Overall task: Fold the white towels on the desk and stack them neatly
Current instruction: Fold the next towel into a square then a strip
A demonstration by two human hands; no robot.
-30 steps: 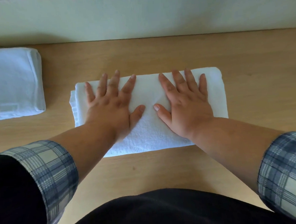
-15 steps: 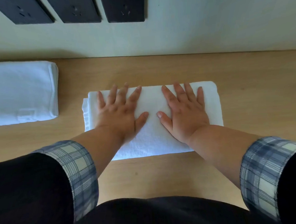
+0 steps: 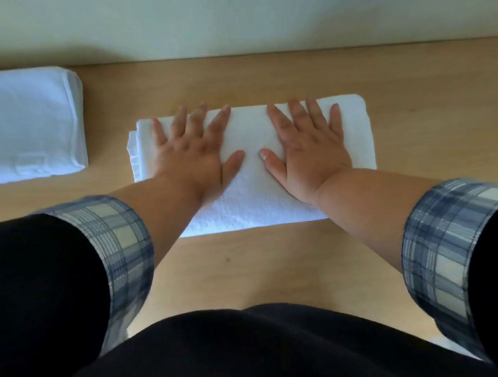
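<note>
While pressed flat, fingers spread: left hand (image 3: 192,157) and right hand (image 3: 309,152), side by side atop folded white terry towel (image 3: 254,194) on wooden table (image 3: 411,91); left of it, separate folded white towel (image 3: 25,126).

Left hand (image 3: 193,156) and right hand (image 3: 309,152) flat, palms down, fingers (image 3: 220,120) spread, thumbs nearly touching.
</note>
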